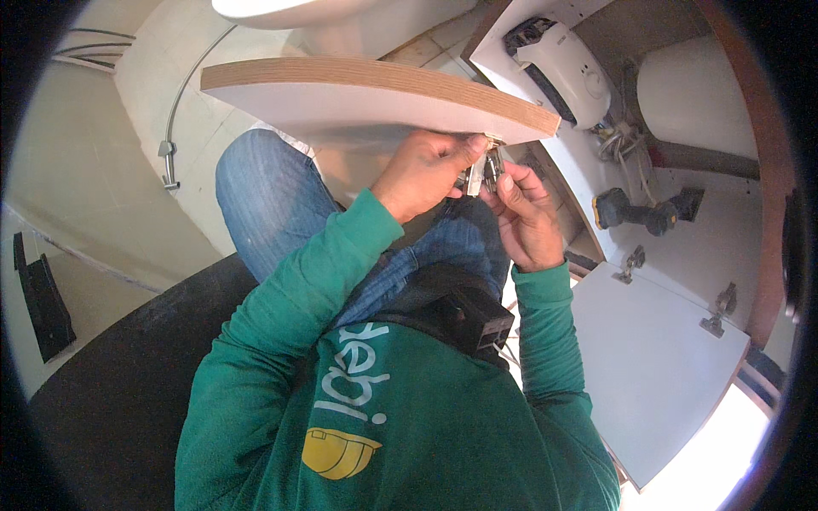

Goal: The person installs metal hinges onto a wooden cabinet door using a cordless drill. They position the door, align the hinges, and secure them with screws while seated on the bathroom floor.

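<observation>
A white cabinet door with a wood-coloured edge [375, 78] stands across my lap, its inner face toward me. At its right end a metal cabinet hinge [487, 166] sticks out from the panel. My left hand [432, 167] is closed on the hinge, thumb near where it meets the door. From the right, my right hand [526, 213] pinches the hinge's free end between thumb and fingers. Whether a small screw or tool is also in those fingers cannot be made out.
At the right is an open cabinet holding a cordless drill [635, 211], a white appliance [567, 75] and hanging cables. Its other door [656, 358] hangs open on two hinges. A hand shower [169, 162] with its hose lies at the left; a white basin [281, 8] is at the top.
</observation>
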A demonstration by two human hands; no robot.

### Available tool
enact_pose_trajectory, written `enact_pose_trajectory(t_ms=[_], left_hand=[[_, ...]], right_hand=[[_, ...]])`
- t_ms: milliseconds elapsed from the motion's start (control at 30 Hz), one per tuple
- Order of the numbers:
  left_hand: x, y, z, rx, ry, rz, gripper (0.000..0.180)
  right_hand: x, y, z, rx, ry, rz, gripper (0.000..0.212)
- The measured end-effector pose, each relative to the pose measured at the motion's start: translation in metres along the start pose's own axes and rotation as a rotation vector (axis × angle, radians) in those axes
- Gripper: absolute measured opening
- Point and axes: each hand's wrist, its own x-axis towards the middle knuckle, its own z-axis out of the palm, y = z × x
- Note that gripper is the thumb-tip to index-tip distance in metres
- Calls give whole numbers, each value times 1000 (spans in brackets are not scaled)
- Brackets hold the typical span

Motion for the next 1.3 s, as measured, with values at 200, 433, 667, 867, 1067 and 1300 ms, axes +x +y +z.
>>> enact_pose_trajectory(t_ms=[200, 433, 667, 867, 1067, 1300], left_hand=[[-2, 3, 8, -98, 58, 48, 48], [-1, 1, 9, -59, 97, 193, 44], [0, 3, 9, -3, 155, 206, 44], [-3, 4, 8, 3, 167, 147, 45], [-10, 12, 9, -3, 97, 78, 45], [-6, -2, 5, -9, 13, 59, 46]], right_hand=[[0, 1, 8, -5, 45, -38, 26], [1, 6, 6, -44, 68, -103, 24], [4, 1, 14, -18, 119, -81, 21], [3, -1, 10, -58, 83, -67, 25], [4, -13, 16, -314, 170, -75, 35], [3, -1, 28, -302, 226, -170, 38]])
